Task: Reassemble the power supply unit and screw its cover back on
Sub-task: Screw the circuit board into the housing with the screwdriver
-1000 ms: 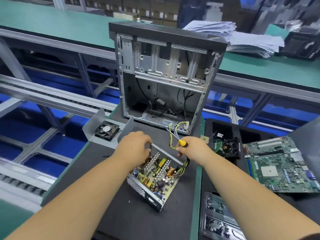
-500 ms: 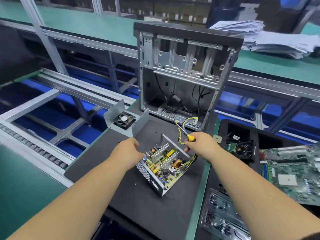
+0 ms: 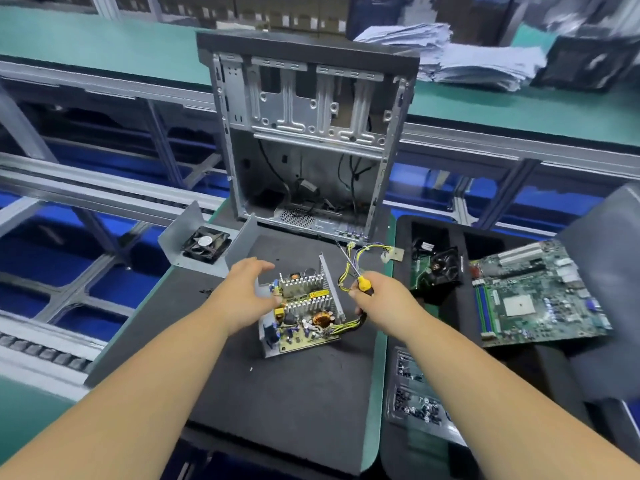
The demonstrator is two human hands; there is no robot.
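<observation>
Circuitry lies bare in the open PSU point(image 3: 301, 315), which sits on the dark mat point(image 3: 294, 393) just in front of the upright, gutted PC case point(image 3: 308, 140): heatsinks, a copper coil and a board fill its grey shell, and yellow-black wires point(image 3: 360, 259) run out of its right side toward the case. Left of the PSU, touching or almost touching its edge, the left hand point(image 3: 247, 292) has its fingers spread and curved, holding nothing. Right of the PSU, the right hand point(image 3: 379, 296) grips a yellow-handled screwdriver point(image 3: 363, 284), shaft pointing up toward the case. The cover point(image 3: 211, 242), a bent grey sheet with a black fan point(image 3: 206, 244) in it, stands behind and left of the PSU. Right of the PSU, a black tray point(image 3: 446, 306) holds a cooler fan point(image 3: 441, 263) and a green motherboard point(image 3: 540, 296). A clear box point(image 3: 415, 393) of small parts lies nearer, right of the mat. No writing is legible.
</observation>
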